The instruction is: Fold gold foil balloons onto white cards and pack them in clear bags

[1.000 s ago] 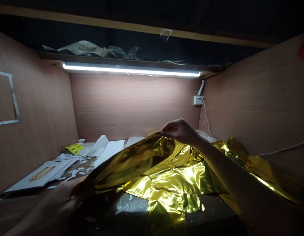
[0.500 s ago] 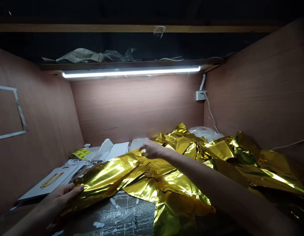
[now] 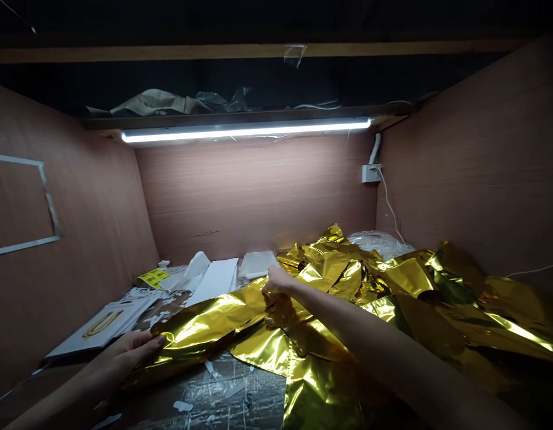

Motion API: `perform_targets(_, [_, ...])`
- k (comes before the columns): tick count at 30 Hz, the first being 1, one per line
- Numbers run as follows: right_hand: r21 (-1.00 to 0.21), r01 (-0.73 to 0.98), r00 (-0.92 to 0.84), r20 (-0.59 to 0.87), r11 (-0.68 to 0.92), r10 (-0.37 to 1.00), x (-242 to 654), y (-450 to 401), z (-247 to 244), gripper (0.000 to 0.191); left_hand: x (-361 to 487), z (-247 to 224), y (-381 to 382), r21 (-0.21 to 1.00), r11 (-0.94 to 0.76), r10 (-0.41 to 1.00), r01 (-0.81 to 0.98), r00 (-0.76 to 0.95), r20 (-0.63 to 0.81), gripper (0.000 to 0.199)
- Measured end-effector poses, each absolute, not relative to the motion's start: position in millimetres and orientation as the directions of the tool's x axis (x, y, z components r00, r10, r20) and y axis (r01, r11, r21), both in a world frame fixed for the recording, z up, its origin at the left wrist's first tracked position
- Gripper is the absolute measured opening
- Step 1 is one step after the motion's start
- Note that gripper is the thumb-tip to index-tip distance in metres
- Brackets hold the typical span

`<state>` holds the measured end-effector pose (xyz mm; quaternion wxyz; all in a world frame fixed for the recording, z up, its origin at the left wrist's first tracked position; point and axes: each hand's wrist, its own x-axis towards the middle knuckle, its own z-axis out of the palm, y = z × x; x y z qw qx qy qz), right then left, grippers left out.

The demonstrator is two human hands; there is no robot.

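Observation:
A flat, uninflated gold foil balloon [image 3: 205, 322] stretches between my two hands. At the left, my left hand [image 3: 135, 352] pinches its near end between thumb and fingers. My right hand [image 3: 280, 282] is closed on the foil's far end, its fingertips curled under and partly hidden. More gold foil balloons [image 3: 321, 269] lie in a crumpled, shiny heap behind and to the right of my right hand. One flat foil piece [image 3: 319, 391] hangs toward the near edge, below my right forearm.
White cards with a gold U [image 3: 100, 325] lie at the left. Behind them are a yellow label sheet [image 3: 153, 278], white paper [image 3: 214, 280] and a clear packet [image 3: 257, 264]. Paper scraps dot the film-covered tabletop [image 3: 232, 400]. Wooden walls enclose three sides under a lamp [image 3: 245, 129].
My right hand has curled tighter and come slightly nearer, gathering foil beneath it. A loose foil edge under my right forearm has been drawn in. The view has shifted slightly.

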<state>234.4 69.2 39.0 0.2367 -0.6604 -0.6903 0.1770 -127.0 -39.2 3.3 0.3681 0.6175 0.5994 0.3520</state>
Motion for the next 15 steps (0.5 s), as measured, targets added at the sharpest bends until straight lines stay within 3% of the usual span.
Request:
perform_targets(5, [-0.72, 0.691, 0.015, 0.111, 0.07, 0.994, 236.7, 68.6, 38.3, 0.046, -126.4, 6.7, -44.1, 0.862, -0.065, 0.998, 0.502, 0.05, 0.047, 0.064])
perform_targets(10, [-0.864, 0.497, 0.022, 0.109, 0.084, 0.994, 257.5, 60.1, 54.9, 0.05, -127.3, 10.5, -38.1, 0.89, -0.036, 0.996, 0.454, 0.086, -0.004, 0.064])
perform_targets(15, [-0.907, 0.403, 0.039, 0.152, 0.124, 0.988, 299.8, 37.0, 72.6, 0.058, -110.2, 15.5, -31.9, 0.853, -0.092, 0.992, 0.514, 0.125, 0.032, 0.061])
